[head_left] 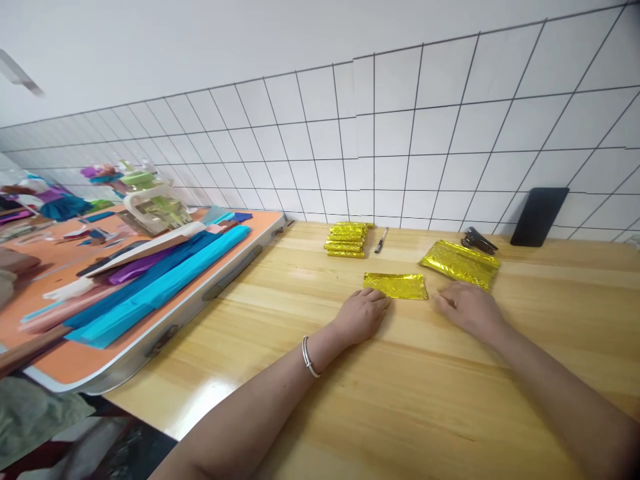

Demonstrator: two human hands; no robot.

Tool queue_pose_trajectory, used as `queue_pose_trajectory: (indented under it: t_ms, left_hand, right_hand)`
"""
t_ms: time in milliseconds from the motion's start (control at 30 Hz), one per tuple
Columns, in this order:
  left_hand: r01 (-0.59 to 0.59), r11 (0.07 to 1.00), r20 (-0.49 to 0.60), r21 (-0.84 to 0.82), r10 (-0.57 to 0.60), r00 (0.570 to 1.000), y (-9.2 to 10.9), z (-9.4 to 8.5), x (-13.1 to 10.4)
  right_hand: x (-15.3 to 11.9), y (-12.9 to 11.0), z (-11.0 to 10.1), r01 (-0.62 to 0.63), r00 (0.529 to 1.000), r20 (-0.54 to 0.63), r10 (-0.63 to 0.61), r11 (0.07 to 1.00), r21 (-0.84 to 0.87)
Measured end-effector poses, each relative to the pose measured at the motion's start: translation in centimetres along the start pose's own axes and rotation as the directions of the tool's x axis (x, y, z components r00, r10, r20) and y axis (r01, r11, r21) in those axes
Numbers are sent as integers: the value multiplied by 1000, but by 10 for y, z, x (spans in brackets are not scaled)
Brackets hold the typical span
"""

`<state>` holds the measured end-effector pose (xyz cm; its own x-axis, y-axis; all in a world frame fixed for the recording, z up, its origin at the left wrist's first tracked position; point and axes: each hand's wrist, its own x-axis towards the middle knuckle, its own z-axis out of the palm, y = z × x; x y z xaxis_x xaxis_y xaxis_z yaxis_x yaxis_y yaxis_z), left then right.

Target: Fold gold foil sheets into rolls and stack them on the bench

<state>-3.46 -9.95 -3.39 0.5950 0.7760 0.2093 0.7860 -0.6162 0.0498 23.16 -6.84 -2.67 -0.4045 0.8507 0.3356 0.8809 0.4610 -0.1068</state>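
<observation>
A small gold foil sheet [397, 286] lies flat on the wooden table, its long side running left to right. My left hand [364, 313] lies palm down, fingers stretched out and their tips on the foil's near left edge. Just past its right end is my right hand [470, 310], with the fingers curled in and thumb close to them; whether anything is between them is hidden. Behind that hand rests a larger stack of gold foil sheets [460, 262], partly covered by it. Several rolled gold foil tubes [346, 240] are piled farther back.
A pen [381, 240] lies beside the rolls. A black stapler [479, 241] sits behind the foil stack, and a black phone-like slab [539, 217] leans on the tiled wall. At left, an orange-topped table [265, 223] carries coloured paper rolls [165, 287] and a clear jug [157, 207].
</observation>
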Motion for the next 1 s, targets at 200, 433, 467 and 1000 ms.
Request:
queue_pose_trajectory:
  t_ms: [200,433,467,1000]
  left_hand:
    - [-6,999,-30,-42,5,1000,-1,2,1]
    - [1,1000,-9,-10,-2,1000,-2,6,1]
    - [1,1000,-10,-12,-1,1000,-2,6,1]
    - [13,1000,-15,-12,-13,1000,3,-2,4]
  right_hand:
    - [-1,-38,13,207,978,14,-208,976,61]
    - [-2,-54,25,269,928,247,-280,960,77]
    - [-1,-53,25,265,928,251,-274,962,73]
    - [3,-57,20,216,948,228,-225,974,61]
